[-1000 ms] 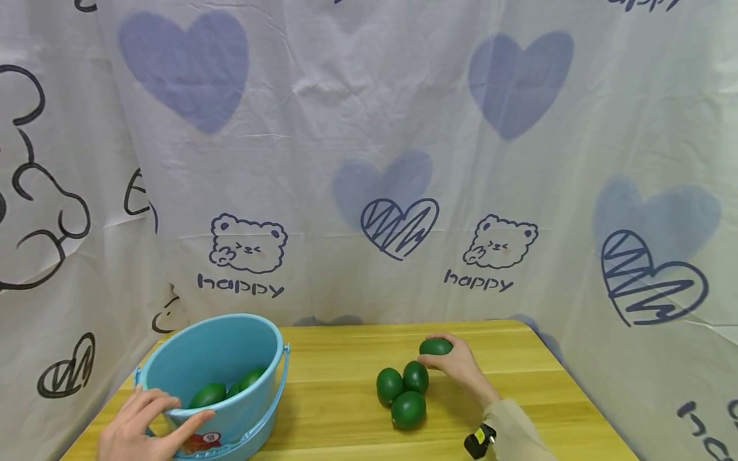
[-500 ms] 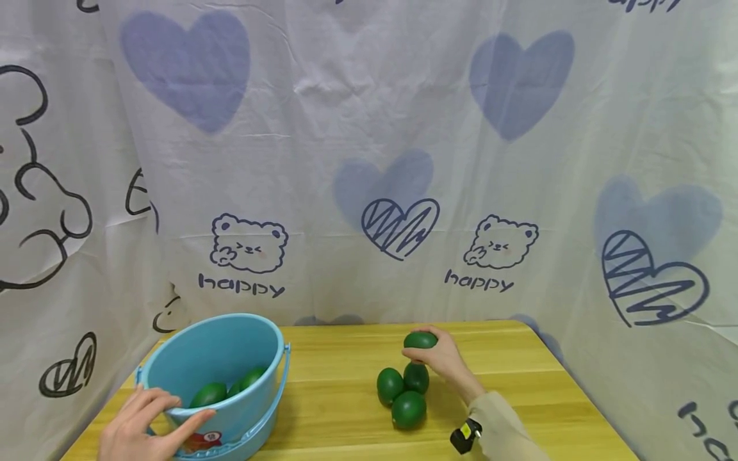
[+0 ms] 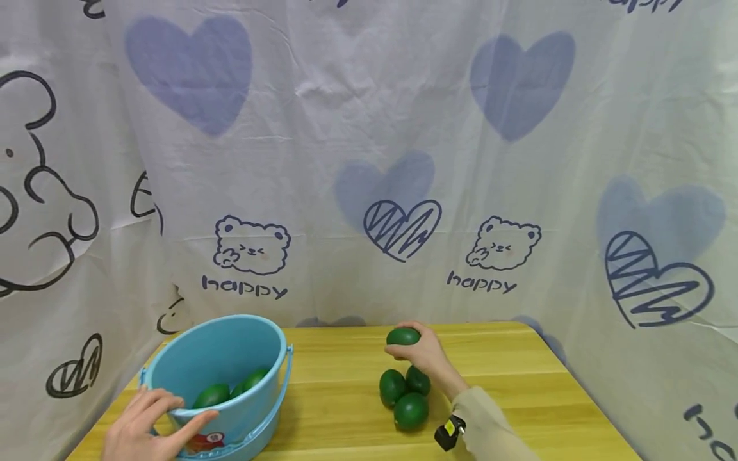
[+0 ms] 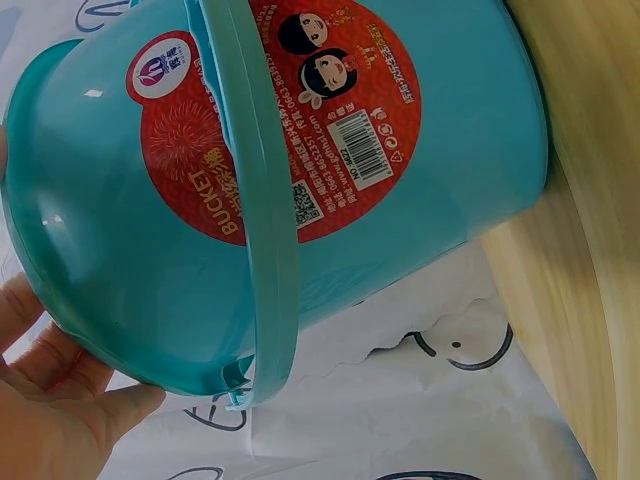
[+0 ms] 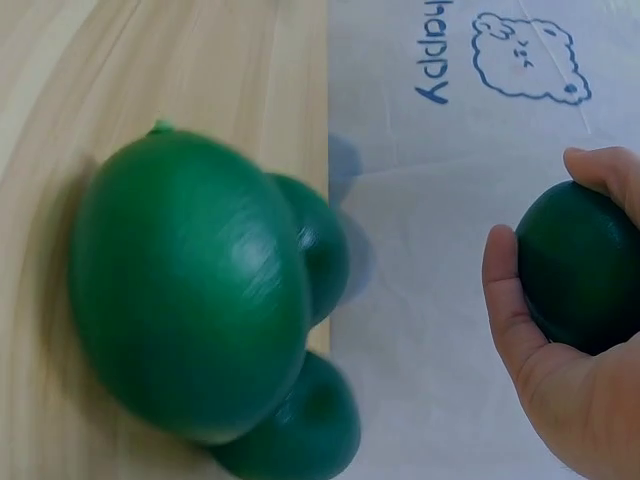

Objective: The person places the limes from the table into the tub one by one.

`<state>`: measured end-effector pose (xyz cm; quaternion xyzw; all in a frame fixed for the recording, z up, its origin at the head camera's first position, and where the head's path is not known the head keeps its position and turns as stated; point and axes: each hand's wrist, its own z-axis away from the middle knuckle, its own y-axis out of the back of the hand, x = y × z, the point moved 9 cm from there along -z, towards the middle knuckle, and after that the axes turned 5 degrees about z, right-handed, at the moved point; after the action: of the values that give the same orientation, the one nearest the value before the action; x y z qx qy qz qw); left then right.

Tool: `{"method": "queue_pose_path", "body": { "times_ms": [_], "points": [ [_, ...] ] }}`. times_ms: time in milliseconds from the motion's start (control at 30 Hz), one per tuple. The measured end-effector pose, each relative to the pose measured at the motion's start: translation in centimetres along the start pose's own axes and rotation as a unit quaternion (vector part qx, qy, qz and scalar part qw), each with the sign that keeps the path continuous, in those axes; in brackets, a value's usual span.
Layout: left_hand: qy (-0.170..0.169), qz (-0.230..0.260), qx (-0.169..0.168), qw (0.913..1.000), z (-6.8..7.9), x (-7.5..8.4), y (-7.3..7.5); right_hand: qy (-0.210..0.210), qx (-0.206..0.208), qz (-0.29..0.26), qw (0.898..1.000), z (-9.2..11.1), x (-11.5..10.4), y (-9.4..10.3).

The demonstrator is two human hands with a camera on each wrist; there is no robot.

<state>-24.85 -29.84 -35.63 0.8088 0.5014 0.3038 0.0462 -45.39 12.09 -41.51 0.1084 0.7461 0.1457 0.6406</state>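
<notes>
A light blue bucket (image 3: 256, 406) stands tilted at the table's left side, with several green oval fruits (image 3: 212, 395) inside. My left hand (image 3: 141, 426) grips its near rim, fingers over the edge and thumb outside; the left wrist view shows that hand (image 4: 60, 415) beside the bucket's red label (image 4: 350, 110). With curled fingers and thumb, my right hand (image 3: 429, 353) holds a smooth dark green oval fruit (image 3: 403, 336) above the table's far part. Just below it, three similar fruits (image 3: 411, 411) lie clustered. In the right wrist view the held fruit (image 5: 580, 265) sits between thumb and fingers.
The wooden table (image 3: 496, 365) carries the bucket and fruits. A white printed cloth (image 3: 323, 128) hangs behind it and at both sides. The bucket's handle (image 3: 282, 390) hangs down its right side. A small black device (image 3: 450, 433) is strapped to my right wrist.
My right hand has moved left and slightly up with the fruit, from the right of the cluster to above it. The left hand still holds the bucket's rim.
</notes>
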Motion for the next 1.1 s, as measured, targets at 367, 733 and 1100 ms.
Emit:
{"method": "queue_pose_path", "body": {
  "times_ms": [367,733,1100],
  "points": [
    [0.035,0.0,-0.01,0.9994,0.1,-0.4,-0.2,0.026,-0.054,-0.009,0.998,-0.1,-2.2,-3.5],
    [0.011,0.004,-0.004,0.9999,0.2,0.0,-0.1,0.04,-0.085,-0.012,0.996,0.2,-4.4,-6.4],
    [0.032,-0.002,-0.015,0.9994,0.0,-0.3,-0.3,0.052,-0.111,-0.012,0.992,0.5,-6.4,-8.9]
  ]
}}
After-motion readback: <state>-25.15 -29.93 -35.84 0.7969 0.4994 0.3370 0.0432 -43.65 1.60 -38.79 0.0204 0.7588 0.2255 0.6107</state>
